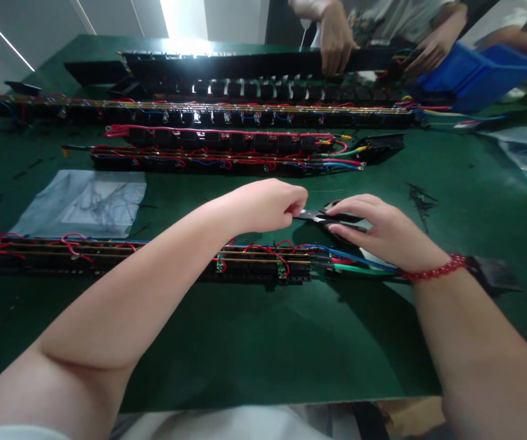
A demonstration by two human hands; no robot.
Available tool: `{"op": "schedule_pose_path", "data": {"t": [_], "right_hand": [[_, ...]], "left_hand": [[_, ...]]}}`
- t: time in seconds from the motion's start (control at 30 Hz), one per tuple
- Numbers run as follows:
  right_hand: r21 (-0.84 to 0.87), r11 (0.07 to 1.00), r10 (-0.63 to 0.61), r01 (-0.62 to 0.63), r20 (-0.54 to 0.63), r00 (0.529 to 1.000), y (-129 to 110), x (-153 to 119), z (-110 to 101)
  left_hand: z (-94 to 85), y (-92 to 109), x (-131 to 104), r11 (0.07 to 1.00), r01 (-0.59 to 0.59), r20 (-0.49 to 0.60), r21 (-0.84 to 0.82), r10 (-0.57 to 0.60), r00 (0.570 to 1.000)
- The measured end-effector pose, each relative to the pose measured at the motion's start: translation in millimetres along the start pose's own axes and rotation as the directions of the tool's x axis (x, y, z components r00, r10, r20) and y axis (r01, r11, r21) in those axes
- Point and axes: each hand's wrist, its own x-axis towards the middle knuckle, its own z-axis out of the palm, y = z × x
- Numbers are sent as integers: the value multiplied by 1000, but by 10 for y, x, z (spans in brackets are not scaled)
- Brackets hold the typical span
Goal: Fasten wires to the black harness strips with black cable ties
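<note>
While we look down at the green tabletop [254, 342], our left hand [267, 205] is curled into a loose fist, its grip pinched narrow on something too small to make out, right at the tip of the cutters [318, 215]. Our right hand [382, 229] lies over the cutters, fingers [355, 205] spread along the handles and closed around them, so that grip holds the tool. The two grips nearly touch, with the dark blades between them.

Just below both grips runs a long black strip [254, 269] laid across the tabletop, with red loops and blue wires [267, 250] along its top. Its coloured leads bunch under our right grip. A red bead bracelet [432, 269] sits on our right wrist.

Left of our left grip, well apart, a clear bag [80, 201] lies flat with thin dark pieces inside. Beyond both grips, more wired strips [226, 156] lie in rows. Farther still, past those rows, another person's hands [336, 43] rest on a black rail, near a blue bin [469, 76] off to the far right.
</note>
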Motion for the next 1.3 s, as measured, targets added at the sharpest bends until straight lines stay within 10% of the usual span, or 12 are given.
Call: {"op": "schedule_pose_path", "data": {"t": [0.27,0.53,0.77,0.9,1.03,1.3], "right_hand": [[63,994,-90,85,79,993,-174,0,54],[92,984,-167,154,157,973,-320,32,75],[9,992,123,-123,41,992,-205,18,-11],[-134,842,457,-523,-339,822,178,-58,-196],[-137,639,644,-757,-443,623,492,-146,-318],[-116,713,581,-691,-454,676,444,-70,-203]], "left_hand": [[352,186,127,963,-102,-185,-248,57,981],[366,183,134,972,-115,-89,-207,99,991],[376,161,155,976,-121,-135,-181,98,986],[369,131,149,974,-84,-64,-212,72,995],[329,158,126,968,-74,110,-240,103,989],[313,171,143,977,-50,145,-206,81,986]]}}
